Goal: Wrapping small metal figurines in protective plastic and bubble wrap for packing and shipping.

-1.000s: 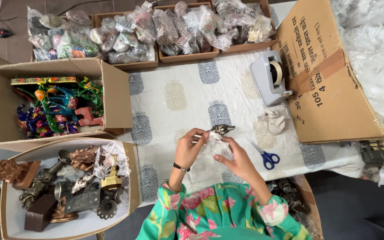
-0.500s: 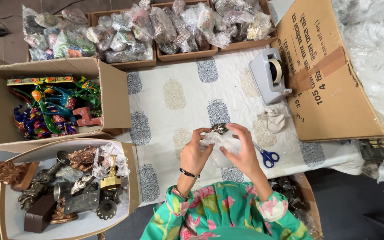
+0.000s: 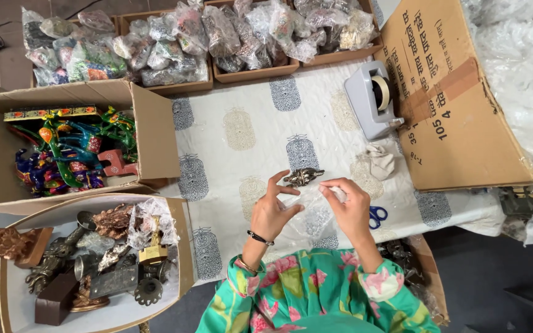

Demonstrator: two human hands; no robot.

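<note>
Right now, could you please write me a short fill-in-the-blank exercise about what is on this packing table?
1. The left hand and right hand hold a small metal figurine over a clear plastic ____.
2. The scissors beside the right hand have ____ handles.
3. The grey tape dispenser stands against a large ____ box.
4. The brightly painted figures lie in an open box on the person's ____ side.

Missing words: bag; blue; cardboard; left

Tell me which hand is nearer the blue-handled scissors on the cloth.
Right. The right hand is just left of the scissors, almost over their handles. The left hand is farther left, beyond the clear plastic bag both hands hold.
</note>
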